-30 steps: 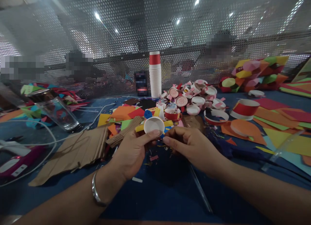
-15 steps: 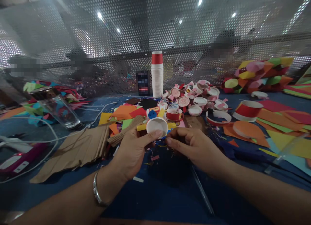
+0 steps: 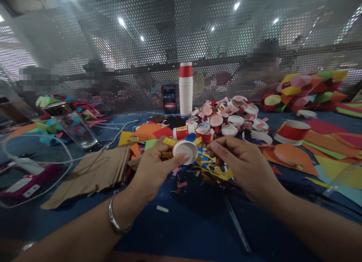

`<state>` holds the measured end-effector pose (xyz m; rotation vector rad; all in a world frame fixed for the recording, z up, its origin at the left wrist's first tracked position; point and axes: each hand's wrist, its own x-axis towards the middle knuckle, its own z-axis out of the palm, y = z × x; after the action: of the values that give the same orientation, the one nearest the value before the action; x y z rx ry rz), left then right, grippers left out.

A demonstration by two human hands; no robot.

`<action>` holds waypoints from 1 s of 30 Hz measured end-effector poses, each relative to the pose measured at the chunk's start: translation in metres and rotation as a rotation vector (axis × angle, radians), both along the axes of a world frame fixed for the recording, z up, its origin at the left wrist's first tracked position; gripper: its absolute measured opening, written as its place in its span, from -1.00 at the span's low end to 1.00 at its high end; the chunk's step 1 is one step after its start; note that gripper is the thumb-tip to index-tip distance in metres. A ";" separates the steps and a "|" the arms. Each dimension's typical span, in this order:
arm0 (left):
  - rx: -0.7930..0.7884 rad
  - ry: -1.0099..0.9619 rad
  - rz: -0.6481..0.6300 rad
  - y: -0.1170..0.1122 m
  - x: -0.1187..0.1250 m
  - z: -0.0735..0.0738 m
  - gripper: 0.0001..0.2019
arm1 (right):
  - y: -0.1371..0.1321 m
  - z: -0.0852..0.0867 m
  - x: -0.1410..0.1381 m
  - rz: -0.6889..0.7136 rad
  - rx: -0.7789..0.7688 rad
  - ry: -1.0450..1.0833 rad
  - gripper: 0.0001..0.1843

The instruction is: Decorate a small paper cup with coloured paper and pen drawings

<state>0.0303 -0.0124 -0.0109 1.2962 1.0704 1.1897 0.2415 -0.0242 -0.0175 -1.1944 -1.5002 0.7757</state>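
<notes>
My left hand (image 3: pixel 154 167) grips a short cut paper cup (image 3: pixel 189 147), thumb inside its white bowl and fingers behind. Yellow paper strips stick out at the cup's sides, and a round blue paper piece (image 3: pixel 191 137) shows above its rim. To the right of the cup, a small gap away, is my right hand (image 3: pixel 236 160). Its thumb and forefinger are pinched together; whatever is between them is too small or hidden to tell. Beneath the hands lie yellow and blue paper scraps (image 3: pixel 209 161). A red-and-white paper cup (image 3: pixel 182 132) lies behind the held one.
A tall stack of paper cups (image 3: pixel 186 96) stands behind a heap of cut cup bottoms (image 3: pixel 229 120). Corrugated cardboard (image 3: pixel 87 175), a tilted glass jar (image 3: pixel 76 130) and a white cable are on the left. Coloured paper (image 3: pixel 325 141) and a clear stick (image 3: pixel 238 226) lie on the right.
My right hand has drawn away from the cup, up and to the right. My left hand has turned the cup slightly. The view has shifted a little.
</notes>
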 end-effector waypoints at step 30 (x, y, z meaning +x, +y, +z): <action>-0.190 0.034 -0.373 -0.004 0.000 0.016 -0.83 | 0.004 0.012 0.008 0.230 0.053 -0.096 -0.70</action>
<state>0.0303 -0.0163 0.0055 1.3001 0.8933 0.7707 0.2493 -0.0199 -0.0057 -1.0435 -1.7485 0.8346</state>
